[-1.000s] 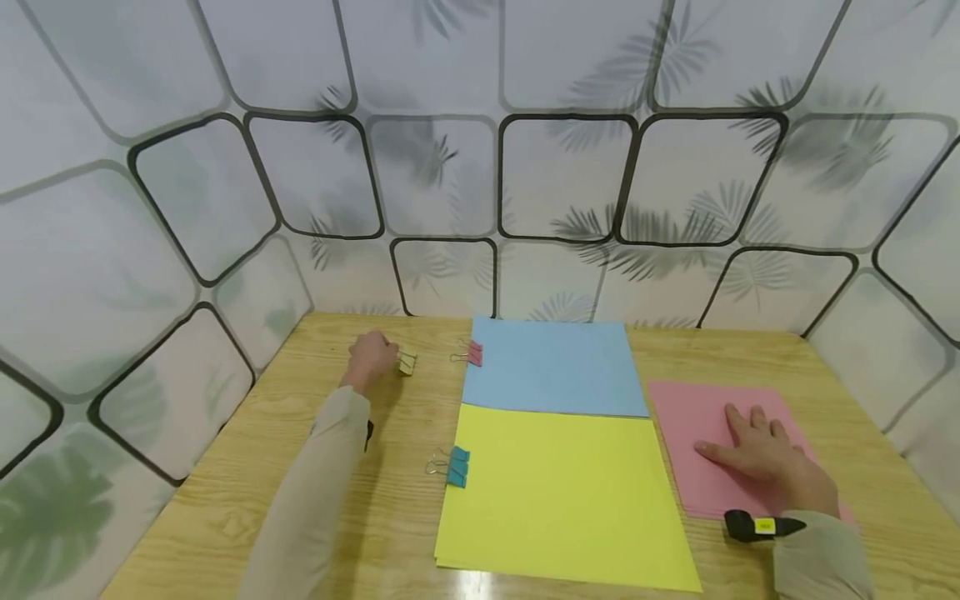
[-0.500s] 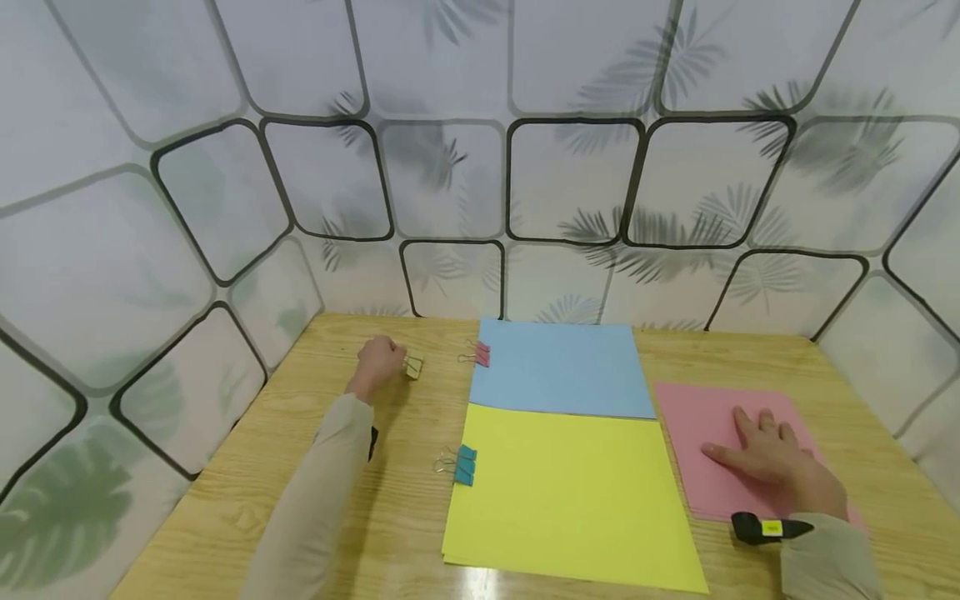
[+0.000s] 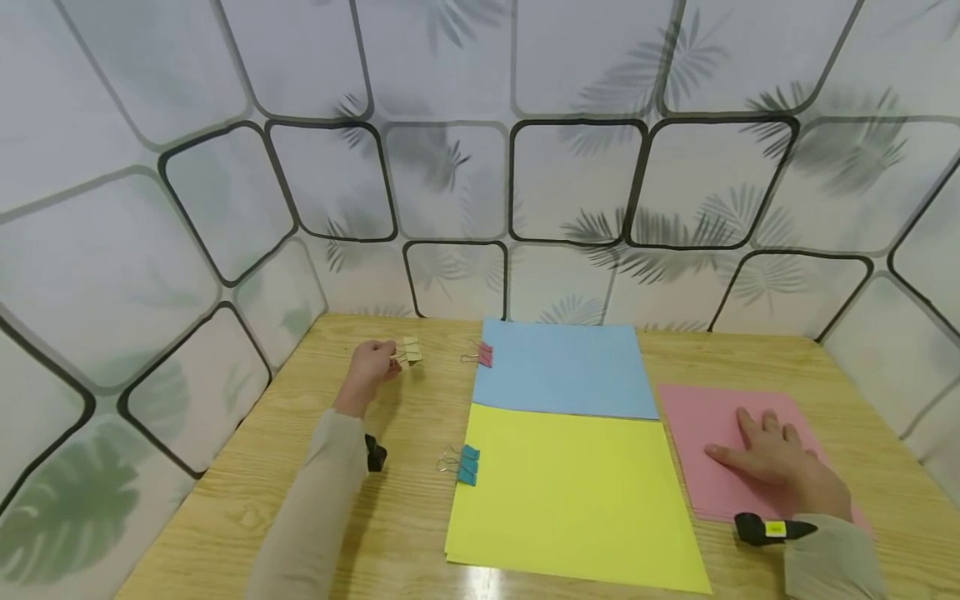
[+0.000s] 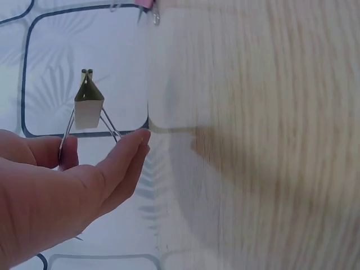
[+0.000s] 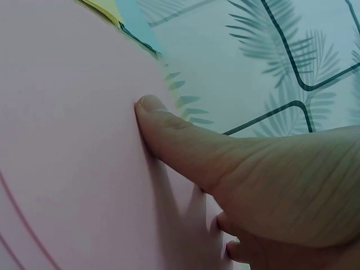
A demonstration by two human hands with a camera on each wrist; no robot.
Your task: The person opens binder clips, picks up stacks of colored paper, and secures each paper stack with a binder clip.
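Note:
My left hand (image 3: 372, 367) pinches the wire handles of a pale yellow binder clip (image 3: 411, 350) above the table's back left. In the left wrist view the clip (image 4: 89, 109) has a handle against the thumb side and another against the fingers; its metal lips meet at the top. With fingers spread, my right hand (image 3: 776, 462) rests on a stack of pink paper (image 3: 701, 433) at the right. The right wrist view shows that thumb (image 5: 169, 126) lying on the pink sheet (image 5: 84, 140).
Yellow paper (image 3: 570, 500) lies mid-table with a blue binder clip (image 3: 468, 465) on its left edge. Behind it, blue paper (image 3: 558, 367) carries a pink binder clip (image 3: 485, 354). A patterned wall (image 3: 562, 183) encloses the back and sides of the wooden table (image 3: 405, 517).
My left hand has turned the pale yellow binder clip from pointing downward to a more level pose. The right hand stays on the pink paper. The head view has shifted slightly.

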